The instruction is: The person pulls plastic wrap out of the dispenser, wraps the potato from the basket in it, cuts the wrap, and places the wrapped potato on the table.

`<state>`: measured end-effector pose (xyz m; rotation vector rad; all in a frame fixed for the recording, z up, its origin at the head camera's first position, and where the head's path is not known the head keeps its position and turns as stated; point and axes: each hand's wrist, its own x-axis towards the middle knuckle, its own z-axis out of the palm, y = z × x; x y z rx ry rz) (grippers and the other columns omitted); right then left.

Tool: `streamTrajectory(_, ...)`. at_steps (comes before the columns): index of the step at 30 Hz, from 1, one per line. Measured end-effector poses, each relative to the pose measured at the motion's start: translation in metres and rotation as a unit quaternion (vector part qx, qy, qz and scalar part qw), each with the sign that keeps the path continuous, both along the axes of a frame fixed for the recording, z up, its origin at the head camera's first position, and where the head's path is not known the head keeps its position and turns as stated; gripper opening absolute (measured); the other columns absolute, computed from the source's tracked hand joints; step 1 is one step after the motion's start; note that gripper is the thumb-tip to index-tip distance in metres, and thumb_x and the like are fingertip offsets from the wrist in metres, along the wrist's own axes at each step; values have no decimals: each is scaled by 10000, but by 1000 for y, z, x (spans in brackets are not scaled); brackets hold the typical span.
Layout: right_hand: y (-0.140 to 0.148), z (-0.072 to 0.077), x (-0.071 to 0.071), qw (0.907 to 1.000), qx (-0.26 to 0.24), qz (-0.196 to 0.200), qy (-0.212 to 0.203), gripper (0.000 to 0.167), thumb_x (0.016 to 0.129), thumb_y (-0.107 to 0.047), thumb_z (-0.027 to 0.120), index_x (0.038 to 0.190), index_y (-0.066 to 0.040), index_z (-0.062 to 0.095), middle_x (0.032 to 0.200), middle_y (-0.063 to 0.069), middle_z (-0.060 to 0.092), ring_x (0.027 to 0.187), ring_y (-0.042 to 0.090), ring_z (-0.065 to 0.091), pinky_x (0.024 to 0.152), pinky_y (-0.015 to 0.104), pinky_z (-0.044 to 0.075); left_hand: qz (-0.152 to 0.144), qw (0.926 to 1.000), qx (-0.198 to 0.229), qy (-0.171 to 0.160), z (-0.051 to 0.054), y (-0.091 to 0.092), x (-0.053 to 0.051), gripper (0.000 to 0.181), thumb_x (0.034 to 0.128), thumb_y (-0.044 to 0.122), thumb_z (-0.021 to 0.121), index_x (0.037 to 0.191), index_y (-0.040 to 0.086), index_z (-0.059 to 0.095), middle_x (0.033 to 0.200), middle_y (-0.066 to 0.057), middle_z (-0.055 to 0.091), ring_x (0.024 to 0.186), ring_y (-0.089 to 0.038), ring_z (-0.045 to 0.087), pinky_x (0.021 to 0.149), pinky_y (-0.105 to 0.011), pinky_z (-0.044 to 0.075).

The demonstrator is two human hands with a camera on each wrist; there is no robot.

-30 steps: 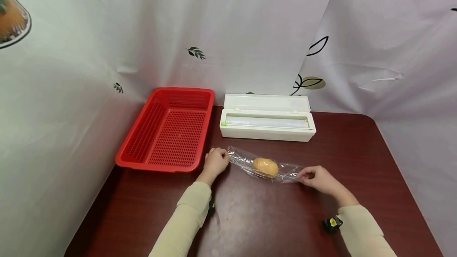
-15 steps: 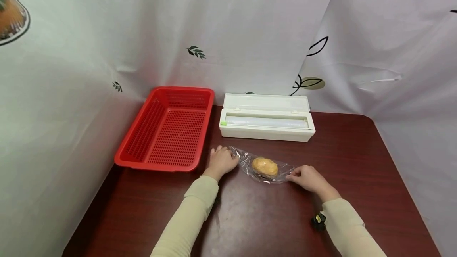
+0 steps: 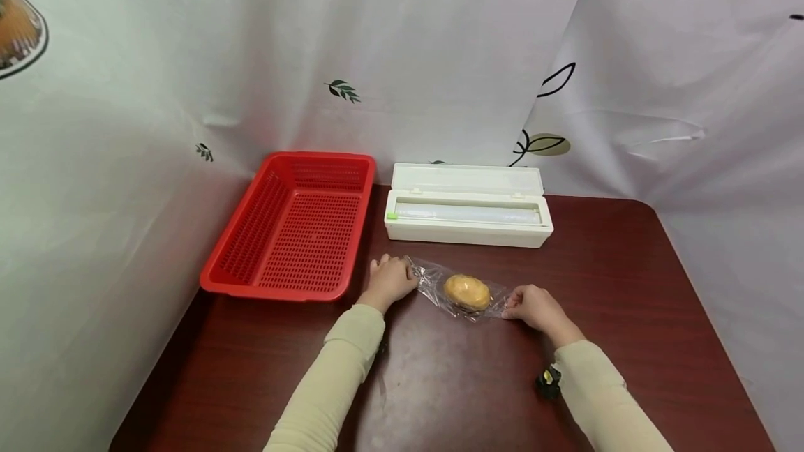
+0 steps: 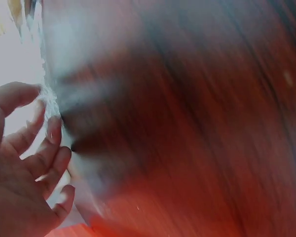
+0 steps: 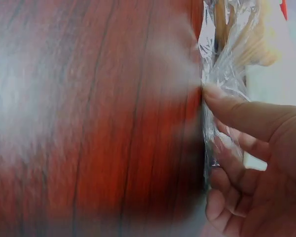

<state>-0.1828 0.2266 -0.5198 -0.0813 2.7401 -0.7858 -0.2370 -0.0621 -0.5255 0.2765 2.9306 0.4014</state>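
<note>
On the table lies a golden-tan oval piece, like a bread roll [image 3: 467, 292], wrapped in clear cling film [image 3: 433, 284] whose two ends stretch out sideways. The left end of the film is pinched by my left hand [image 3: 390, 280], its thumb and forefinger [image 4: 24, 94] meeting at the film's edge in the left wrist view. My right hand [image 3: 535, 309] pinches the opposite end; in the right wrist view the thumb [image 5: 246, 116] presses crumpled film [image 5: 219, 84] against the fingers. Much of the roll is cut off or blurred in both wrist views.
A red perforated plastic basket [image 3: 342, 277] stands at the left. Behind the roll is a white cling film dispenser [image 3: 467, 232] with its lid raised and a film roll [image 3: 467, 213] inside. Patterned white sheeting [image 3: 440, 54] borders the dark red table [image 3: 452, 389].
My right hand has moved left, closer to the roll, along the film. The left hand has shifted slightly right. The free film between hands and roll is shorter and more bunched.
</note>
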Motion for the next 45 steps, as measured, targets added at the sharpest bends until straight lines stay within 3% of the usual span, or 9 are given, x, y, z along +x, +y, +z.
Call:
streamTrajectory(8, 2, -5, -5, 9985, 127, -376, 373, 612, 610, -282, 863, 1039, -41, 499, 1071, 209, 412, 973, 378, 387, 741, 500, 366, 139, 9992, 384, -1, 1, 0, 1, 562, 717, 222, 734, 1226, 153, 506, 1035, -63, 635, 937, -255, 452, 828, -428, 283)
streamTrajectory(17, 16, -4, 0, 9994, -209, 64, 267, 256, 721, -190, 788, 736, -112, 544, 769, 30, 480, 754, 218, 431, 638, 337, 359, -337, 9985, 239, 355, 5, -8, 6, 161, 815, 229, 694, 735, 171, 566, 879, -41, 495, 935, -255, 425, 787, -402, 337)
streamTrajectory(24, 38, 1, 1, 9908, -1342, 26, 183, 165, 787, 7, 665, 745, -63, 522, 678, 15, 502, 599, 151, 469, 547, 283, 401, -429, 9906, 1294, -76, 11, -16, 7, 123, 883, 157, 618, 820, 153, 513, 692, 29, 543, 662, -155, 523, 643, -315, 420)
streamTrajectory(27, 49, 1, 1, 9747, -2235, -73, -54, 104, 810, 39, 622, 785, -3, 530, 714, 54, 583, 634, 168, 554, 558, 294, 469, -336, 9728, 2227, -534, 11, -19, 7, 89, 877, 107, 622, 833, 103, 545, 702, 13, 591, 626, -148, 543, 583, -293, 451)
streamTrajectory(29, 54, 0, 1, 9560, -2907, -251, -317, 77, 838, 40, 593, 812, 20, 523, 744, 96, 631, 670, 196, 609, 580, 312, 506, -203, 9481, 3041, -904, 8, -21, 7, 60, 864, 59, 625, 849, 46, 568, 709, -6, 624, 625, -144, 565, 571, -280, 466)
streamTrajectory(31, 59, 0, 1, 9339, -3518, -387, -512, 73, 863, 32, 564, 824, 2, 512, 780, 109, 649, 715, 195, 640, 597, 309, 519, -23, 9016, 4081, -1434, 6, -23, 8, 63, 855, -2, 611, 900, -18, 570, 703, -27, 643, 617, -145, 591, 573, -276, 491)
streamTrajectory(38, 64, -4, 3, 7814, -6178, -114, -873, 314, 928, 125, 341, 821, -98, 535, 866, 23, 578, 752, 123, 608, 649, 268, 522, -292, 6857, 6654, -2936, 2, -29, 15, 231, 913, -84, 426, 996, 100, 539, 720, 8, 607, 644, -95, 556, 663, -277, 483)
streamTrajectory(41, 63, -3, 3, 7385, -6686, -3, -866, 380, 932, 148, 297, 834, -72, 591, 885, 27, 599, 763, 121, 603, 667, 251, 520, -108, 6381, 7092, -2996, 4, -29, 16, 311, 936, -68, 394, 901, 143, 620, 751, 13, 596, 675, -87, 551, 679, -265, 482)
streamTrajectory(45, 63, 1, 3, 7375, -6692, -139, -905, 381, 925, 139, 344, 860, -55, 665, 876, 31, 635, 770, 114, 621, 658, 228, 518, 324, 5963, 7481, -2894, 6, -29, 14, 273, 952, -57, 385, 1065, 36, 616, 843, -14, 649, 766, -99, 594, 700, -237, 490)
